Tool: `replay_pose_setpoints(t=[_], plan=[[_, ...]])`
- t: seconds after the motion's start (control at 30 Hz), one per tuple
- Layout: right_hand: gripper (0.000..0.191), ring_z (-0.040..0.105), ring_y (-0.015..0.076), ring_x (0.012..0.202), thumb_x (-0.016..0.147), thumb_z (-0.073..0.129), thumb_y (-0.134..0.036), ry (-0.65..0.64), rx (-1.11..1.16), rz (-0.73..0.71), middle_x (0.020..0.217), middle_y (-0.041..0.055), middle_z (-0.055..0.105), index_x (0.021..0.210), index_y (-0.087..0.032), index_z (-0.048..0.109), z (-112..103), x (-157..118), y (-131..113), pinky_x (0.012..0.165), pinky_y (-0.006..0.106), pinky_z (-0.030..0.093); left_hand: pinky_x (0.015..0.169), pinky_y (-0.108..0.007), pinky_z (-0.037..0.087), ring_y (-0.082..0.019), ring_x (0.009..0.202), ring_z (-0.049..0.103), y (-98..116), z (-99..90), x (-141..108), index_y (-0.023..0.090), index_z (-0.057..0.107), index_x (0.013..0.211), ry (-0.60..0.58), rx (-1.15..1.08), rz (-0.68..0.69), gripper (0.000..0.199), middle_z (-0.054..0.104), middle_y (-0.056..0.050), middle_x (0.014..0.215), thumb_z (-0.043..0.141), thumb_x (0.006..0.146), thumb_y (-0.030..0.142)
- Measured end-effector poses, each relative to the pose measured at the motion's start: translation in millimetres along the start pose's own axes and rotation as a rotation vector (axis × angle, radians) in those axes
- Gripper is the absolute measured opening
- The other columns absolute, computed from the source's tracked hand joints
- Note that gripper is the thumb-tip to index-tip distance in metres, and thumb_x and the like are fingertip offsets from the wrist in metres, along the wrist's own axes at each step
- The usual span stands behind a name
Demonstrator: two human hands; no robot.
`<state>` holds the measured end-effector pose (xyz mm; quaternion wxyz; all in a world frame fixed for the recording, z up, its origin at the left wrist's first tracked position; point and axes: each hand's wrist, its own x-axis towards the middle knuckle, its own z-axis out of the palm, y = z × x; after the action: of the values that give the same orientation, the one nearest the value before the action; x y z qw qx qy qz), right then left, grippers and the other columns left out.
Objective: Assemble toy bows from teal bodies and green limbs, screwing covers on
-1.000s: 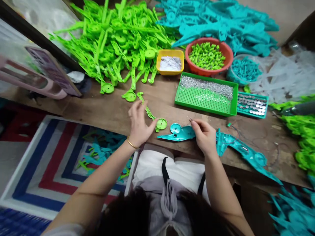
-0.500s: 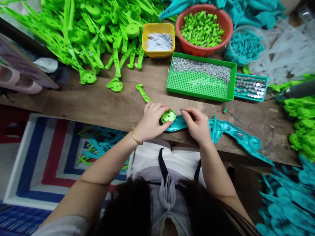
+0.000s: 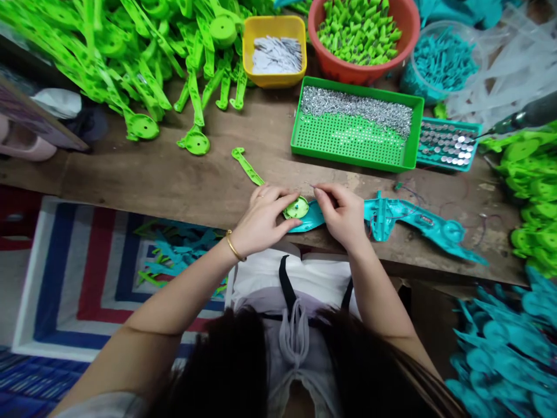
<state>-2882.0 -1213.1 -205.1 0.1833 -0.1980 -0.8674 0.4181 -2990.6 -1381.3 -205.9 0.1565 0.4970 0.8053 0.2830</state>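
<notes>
My left hand curls round a lime-green plastic arm part. The part's round, dish-like end shows between thumb and forefinger, with a small teal spot at its middle. Its narrow hooked end reaches out beyond the knuckles. My right hand is closed in a pinch beside the dish, with a thin wire-like piece poking from the fingertips. Below both hands a long teal plastic shell lies along the table's front edge, partly covered by the right hand.
Behind are a green tray of small metal pieces, a teal tray of metal discs, a yellow tub and a red bowl. Lime-green parts are heaped left; loose wires and a dark tool lie right.
The view has shifted slightly, and both hands stay close together at the dish. A teal spot now shows in the dish's middle, where a dark hole was seen.
</notes>
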Motion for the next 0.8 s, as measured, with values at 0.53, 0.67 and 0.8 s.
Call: replay_pose_setpoints(t=[0.53, 0.67, 0.8], plan=[[0.022, 0.068, 0.0181, 0.088, 0.093, 0.055, -0.03, -0.387, -0.056, -0.116, 0.094, 0.0037, 0.076, 0.093, -0.022, 0.075, 12.1, 19.5, -42.1, 0.08, 0.029, 0.048, 0.105, -0.042, 0.046, -0.018, 0.09, 0.068, -12.4, -8.0, -22.0, 0.024, 0.071, 0.092, 0.505, -0.249, -0.133, 0.016, 0.075, 0.0, 0.091, 0.058, 0.091, 0.033], [0.019, 0.067, 0.0177, 0.083, 0.091, 0.059, -0.031, -0.391, -0.099, -0.084, 0.09, 0.0048, 0.074, 0.097, -0.02, 0.074, 13.2, 25.4, -41.2, 0.076, 0.029, 0.047, 0.104, -0.04, 0.045, -0.016, 0.085, 0.068, -21.5, -13.1, -23.3, 0.023, 0.07, 0.089, 0.565, -0.167, -0.105, 0.014, 0.075, 0.0, 0.088, 0.058, 0.091, 0.029], [0.015, 0.062, 0.0148, 0.068, 0.085, 0.064, -0.029, -0.399, -0.113, 0.041, 0.078, 0.0019, 0.072, 0.091, -0.019, 0.072, 5.0, 34.6, -38.7, 0.063, 0.026, 0.042, 0.105, -0.042, 0.041, -0.018, 0.087, 0.068, -40.3, -22.3, -17.7, 0.023, 0.07, 0.086, 0.593, 0.04, -0.166, 0.017, 0.075, 0.0, 0.089, 0.056, 0.092, 0.031]])
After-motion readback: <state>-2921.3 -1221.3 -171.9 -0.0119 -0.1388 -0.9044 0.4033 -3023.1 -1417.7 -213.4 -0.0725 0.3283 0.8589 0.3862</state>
